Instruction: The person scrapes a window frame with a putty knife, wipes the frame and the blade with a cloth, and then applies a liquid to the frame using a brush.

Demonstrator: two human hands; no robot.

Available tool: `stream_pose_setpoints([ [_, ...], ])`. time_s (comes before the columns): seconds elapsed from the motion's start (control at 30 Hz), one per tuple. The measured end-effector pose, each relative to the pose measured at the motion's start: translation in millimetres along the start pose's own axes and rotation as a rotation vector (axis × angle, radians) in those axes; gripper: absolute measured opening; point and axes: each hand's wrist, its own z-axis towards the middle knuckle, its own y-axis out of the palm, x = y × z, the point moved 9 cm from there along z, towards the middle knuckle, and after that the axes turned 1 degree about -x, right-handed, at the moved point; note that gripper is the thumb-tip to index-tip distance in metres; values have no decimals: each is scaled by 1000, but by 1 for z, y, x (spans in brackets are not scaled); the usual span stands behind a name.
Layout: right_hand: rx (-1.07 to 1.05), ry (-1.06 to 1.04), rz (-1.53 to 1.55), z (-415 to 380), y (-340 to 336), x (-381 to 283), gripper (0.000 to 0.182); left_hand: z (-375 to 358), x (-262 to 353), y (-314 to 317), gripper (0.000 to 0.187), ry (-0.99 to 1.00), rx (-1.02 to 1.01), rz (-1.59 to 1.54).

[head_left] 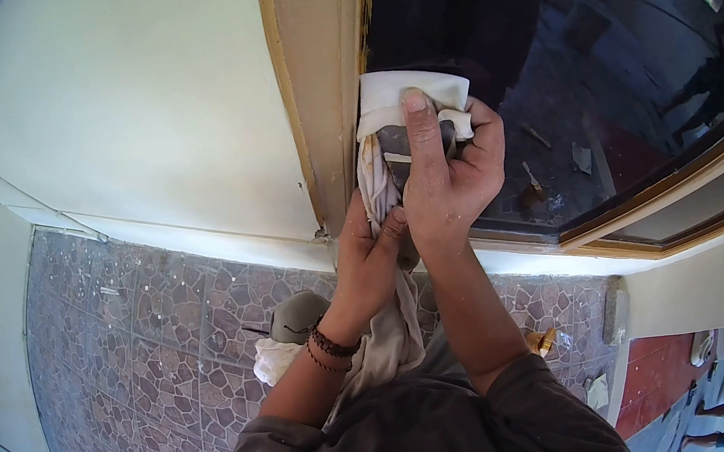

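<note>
at the upper centre of the frame, beside a dark glass pane [528, 27] and its tan wooden frame [316, 66], two bare hands work close together over cloth, seen from my remote post. the right hand [462, 179] is closed on a white cloth [386, 98], thumb pressed on its near face, fingers curled round the right side. under the fold sits a dark grey piece [396, 140]; i cannot tell what it is. lower and to the left, the left hand [362, 258] is wrapped narrow round a twisted cloth [374, 178], its thumb pointing up toward the right wrist. pale fabric [402, 313] hangs below toward the lap; whether it joins the pieces above, i cannot tell.

to handle this well, i would press the right thumb flat over the fold, so the layers lie snug on the grey piece without bunching. i would have the left hand take up slack with a gentle, even pull; too hard a tug, in my judgement, could drag the fold out from under the thumb. the loose right end [462, 124] looks easiest to lose, so i would tuck it under the fingers. i would also guide the hanging length clear of both wrists, lest it snag.
</note>
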Motion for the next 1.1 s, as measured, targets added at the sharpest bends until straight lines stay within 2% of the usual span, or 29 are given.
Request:
stream_pose_setpoints([
  [0.13,9,-12,29,2,2,-5,29,3,4,0,42,17,-13,20],
  [0.63,59,-36,26,14,4,-13,28,6,22,6,34,6,12,19],
  [0.83,8,14,104,12,1,-11,28,1,27,7,34,135,41,40],
  [0.9,-12,20,138,7,-5,-4,28,-8,24,4,36,175,80,324],
  [0.93,-34,0,86,3,-8,-1,28,-13,23,4,36,171,100,370],
  [1.1,-47,28,91,-5,-7,6,28,-16,12,-1,34,142,140,361],
])
